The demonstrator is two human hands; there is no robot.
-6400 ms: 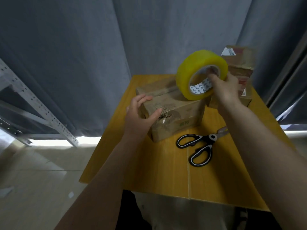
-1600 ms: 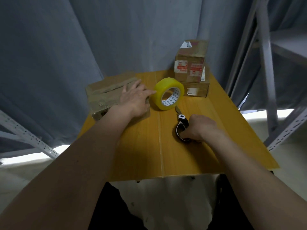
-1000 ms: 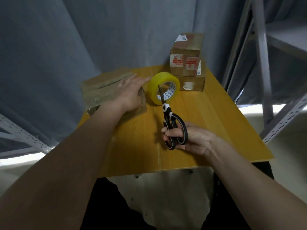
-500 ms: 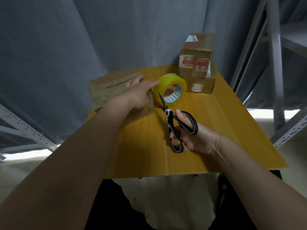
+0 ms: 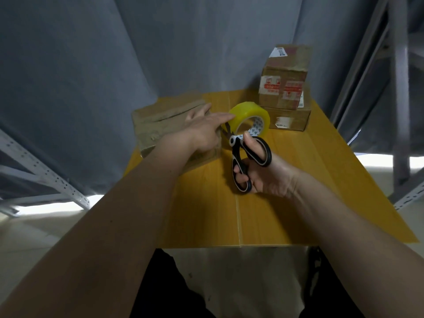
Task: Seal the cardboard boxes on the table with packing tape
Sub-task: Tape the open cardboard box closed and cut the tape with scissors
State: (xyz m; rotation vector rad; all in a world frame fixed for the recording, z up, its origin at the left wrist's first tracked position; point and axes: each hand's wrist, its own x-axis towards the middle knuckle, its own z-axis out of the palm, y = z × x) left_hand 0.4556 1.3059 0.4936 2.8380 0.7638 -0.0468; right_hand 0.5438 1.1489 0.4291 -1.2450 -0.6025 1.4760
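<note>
A flat cardboard box [image 5: 160, 120] lies at the table's far left. My left hand [image 5: 202, 129] rests flat on its top with straight fingers that point at the yellow tape roll [image 5: 250, 118], which stands on edge just right of the box. My right hand [image 5: 263, 173] grips the black-and-white scissors [image 5: 243, 157] through the handle loops. The blades point away from me into the gap between box and roll, and their tips are partly hidden behind my left hand.
Two more cardboard boxes are stacked at the far right, a taller one [image 5: 284, 86] on a flat one [image 5: 289, 120]. The yellow table [image 5: 321, 203] ends near my body. Grey curtains hang behind, and metal shelving [image 5: 399, 88] stands to the right.
My right hand has lifted the scissors off the table and carried them forward to the box and roll. My left hand has stayed flat on the box.
</note>
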